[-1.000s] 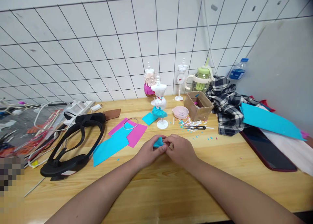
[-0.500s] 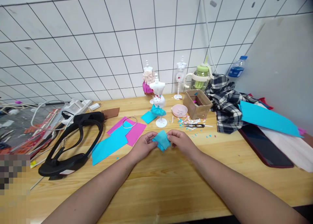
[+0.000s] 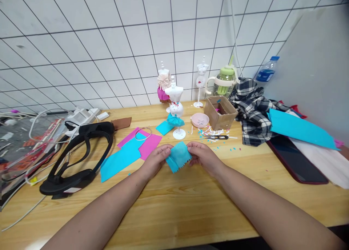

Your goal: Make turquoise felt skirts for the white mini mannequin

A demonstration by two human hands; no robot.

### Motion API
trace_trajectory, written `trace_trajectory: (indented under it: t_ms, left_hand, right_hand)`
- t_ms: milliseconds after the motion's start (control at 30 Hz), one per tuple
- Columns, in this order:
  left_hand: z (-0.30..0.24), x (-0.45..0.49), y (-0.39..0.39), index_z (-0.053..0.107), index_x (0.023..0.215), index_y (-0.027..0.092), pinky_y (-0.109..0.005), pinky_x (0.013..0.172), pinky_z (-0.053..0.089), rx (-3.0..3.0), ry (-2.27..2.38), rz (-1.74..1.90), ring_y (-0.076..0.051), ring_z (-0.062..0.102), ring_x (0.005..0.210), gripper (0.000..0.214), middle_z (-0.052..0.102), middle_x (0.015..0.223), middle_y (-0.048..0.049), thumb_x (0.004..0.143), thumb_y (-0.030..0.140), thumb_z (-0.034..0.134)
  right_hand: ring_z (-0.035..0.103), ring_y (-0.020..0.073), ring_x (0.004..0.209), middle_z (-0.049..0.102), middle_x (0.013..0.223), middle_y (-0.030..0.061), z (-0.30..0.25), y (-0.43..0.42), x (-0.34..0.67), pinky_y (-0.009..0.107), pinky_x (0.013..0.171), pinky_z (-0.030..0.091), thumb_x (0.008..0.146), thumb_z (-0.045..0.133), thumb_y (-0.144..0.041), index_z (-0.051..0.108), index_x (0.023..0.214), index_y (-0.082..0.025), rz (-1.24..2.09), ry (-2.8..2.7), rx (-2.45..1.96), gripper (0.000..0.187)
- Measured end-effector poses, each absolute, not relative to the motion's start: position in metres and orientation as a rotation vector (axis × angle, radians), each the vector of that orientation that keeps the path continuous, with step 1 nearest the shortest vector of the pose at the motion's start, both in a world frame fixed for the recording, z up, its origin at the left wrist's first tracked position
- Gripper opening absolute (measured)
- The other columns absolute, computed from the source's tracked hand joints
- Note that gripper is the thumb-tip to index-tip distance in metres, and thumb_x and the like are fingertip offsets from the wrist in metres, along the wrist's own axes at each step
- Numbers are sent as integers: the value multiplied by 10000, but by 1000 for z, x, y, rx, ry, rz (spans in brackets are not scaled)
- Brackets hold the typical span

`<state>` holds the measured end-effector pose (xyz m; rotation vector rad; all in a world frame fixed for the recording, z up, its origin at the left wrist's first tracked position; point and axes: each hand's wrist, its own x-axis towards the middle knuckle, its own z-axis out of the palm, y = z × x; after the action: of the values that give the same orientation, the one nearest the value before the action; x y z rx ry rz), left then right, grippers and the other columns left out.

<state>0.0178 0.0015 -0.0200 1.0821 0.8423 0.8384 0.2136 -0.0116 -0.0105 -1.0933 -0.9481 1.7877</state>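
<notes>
Both my hands hold a small turquoise piece of paper (image 3: pixel 178 156) with a jagged lower edge, spread out just above the wooden table (image 3: pixel 185 206). My left hand (image 3: pixel 155 159) pinches its left side and my right hand (image 3: pixel 203 156) pinches its right side. Just behind them stands a white mini mannequin (image 3: pixel 175 110) wearing a turquoise skirt. Turquoise and pink paper sheets (image 3: pixel 131 151) lie to the left of my left hand.
Small scissors (image 3: pixel 218 137), paper scraps, a pink dish (image 3: pixel 200 120) and a cardboard box (image 3: pixel 220 112) lie behind my right hand. Two more mannequins stand by the tiled wall. A black headset (image 3: pixel 77 155) and cables lie left; a checked cloth (image 3: pixel 252 110), a dark tablet (image 3: pixel 298 161) and a bottle sit right.
The turquoise paper was bunched up between my fingers a second ago; it is now unfolded and spread flat between both hands, which have moved slightly apart.
</notes>
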Motion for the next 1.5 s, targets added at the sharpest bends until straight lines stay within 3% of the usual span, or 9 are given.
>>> trace_trajectory:
  t_ms: [133,400,600,800,967,1033,1200,1367,1500]
  left_hand:
    - [-20,20,1,662,882,159,-275,741,480,1182,920,722,-172,651,761,301,720,842,-25,672,331,793]
    - [-28,14,5,636,943,164,-319,819,496,1174,887,761,-187,672,844,363,725,918,-45,640,266,809]
    - [-29,10,3,627,958,169,-278,732,494,1169,806,631,-172,668,807,339,713,886,-53,661,200,787]
    - [-18,12,2,599,1167,173,-451,986,411,1070,532,665,-295,558,1143,538,630,1182,-124,635,221,660]
    - [-11,14,1,500,1321,189,-420,1059,342,1056,544,786,-291,461,1271,654,551,1324,-118,688,304,612]
    - [-10,15,-3,537,1275,190,-383,1001,397,1163,614,779,-286,502,1223,593,579,1287,-116,723,364,668]
    - [-5,24,-12,635,993,168,-327,771,500,1286,814,630,-237,653,893,388,705,962,-82,700,386,767]
    - [-5,25,-13,693,918,156,-272,661,490,1284,890,549,-197,657,759,329,723,866,-48,708,402,756]
    - [-8,24,-12,679,956,164,-278,624,504,1230,985,664,-191,653,700,385,721,830,-34,679,414,772]
  right_hand:
    - [596,140,562,595,607,-39,-10,-11,213,236,470,464,687,636,-374,540,756,-203,1756,-927,-1094,208]
    - [568,116,532,571,614,-53,-11,-5,224,234,480,488,705,660,-371,533,803,-206,1678,-771,-947,231]
    - [539,114,484,567,585,-51,-8,-1,232,222,454,454,704,627,-296,505,787,-210,1693,-632,-849,170]
    - [499,120,459,529,551,-42,-6,-7,226,228,426,431,691,579,-296,484,743,-209,1822,-680,-862,139]
    - [517,125,464,530,555,-40,-4,-15,218,254,440,466,717,570,-331,535,751,-198,1918,-885,-930,142]
    - [531,123,478,533,556,-44,-3,-18,215,257,460,482,719,570,-326,535,733,-200,1876,-999,-1020,131]
    - [566,118,483,554,556,-56,0,-21,213,222,448,464,757,550,-331,527,746,-206,1690,-1273,-1091,128]
    - [513,98,394,532,506,-68,-3,-19,214,198,389,412,775,575,-394,543,803,-205,1661,-1310,-1125,194]
    - [556,112,468,614,662,-18,-2,-17,218,205,374,434,796,543,-526,597,958,-207,1801,-1205,-1135,362]
